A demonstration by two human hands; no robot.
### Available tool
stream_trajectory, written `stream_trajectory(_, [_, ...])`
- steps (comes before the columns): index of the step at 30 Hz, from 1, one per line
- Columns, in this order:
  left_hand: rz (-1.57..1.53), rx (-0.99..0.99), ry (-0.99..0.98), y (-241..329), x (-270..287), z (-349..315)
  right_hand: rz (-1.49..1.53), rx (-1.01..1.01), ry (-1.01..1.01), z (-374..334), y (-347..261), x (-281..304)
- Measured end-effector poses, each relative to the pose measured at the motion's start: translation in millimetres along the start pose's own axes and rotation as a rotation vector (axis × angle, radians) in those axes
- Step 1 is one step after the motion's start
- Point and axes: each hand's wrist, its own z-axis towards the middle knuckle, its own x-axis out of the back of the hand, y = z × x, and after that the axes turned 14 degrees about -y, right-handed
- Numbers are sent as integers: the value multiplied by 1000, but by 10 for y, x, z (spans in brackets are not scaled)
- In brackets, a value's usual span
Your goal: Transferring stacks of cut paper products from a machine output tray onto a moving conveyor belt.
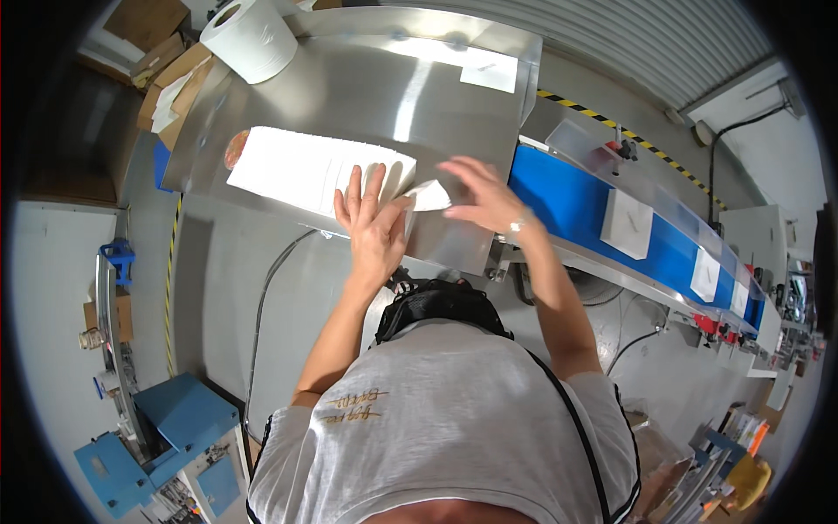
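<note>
A long white row of what look like overlapping paper sheets or packets [292, 170] lies on the steel table. My left hand [375, 236] rests on its right end with the fingers spread. At that end a small white piece [431, 196] sticks out over the table. My right hand [487, 203] hovers just right of this piece, apart from it. Its fingers are spread, slightly blurred, and nothing shows in them. A reddish, rounded thing [235, 150] peeks out from the row's left end; its kind is unclear.
The steel table [349, 92] has a raised back edge. A white paper roll [251, 42] stands at its far left, above an opened cardboard box [179, 96]. One flat white packet [489, 70] lies far right. A blue conveyor belt [567, 188] on the right carries several white packets [627, 224].
</note>
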Motion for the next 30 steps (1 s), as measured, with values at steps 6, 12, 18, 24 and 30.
stream_trajectory(6, [0, 120, 17, -110, 40, 29, 671, -91, 37, 107, 349, -198])
stream_trajectory(12, [36, 46, 40, -181, 60, 41, 187, -753, 625, -829, 1295, 403])
stream_trajectory(18, [7, 70, 74, -167, 35, 61, -603, -967, 645, -846, 824, 489])
stream_trajectory(24, [-37, -5, -21, -193, 94, 58, -44, 25, 73, 232, -39, -113])
stream_trajectory(30, [-2, 113, -13, -311, 158, 57, 616, -224, 71, 266, 292, -278])
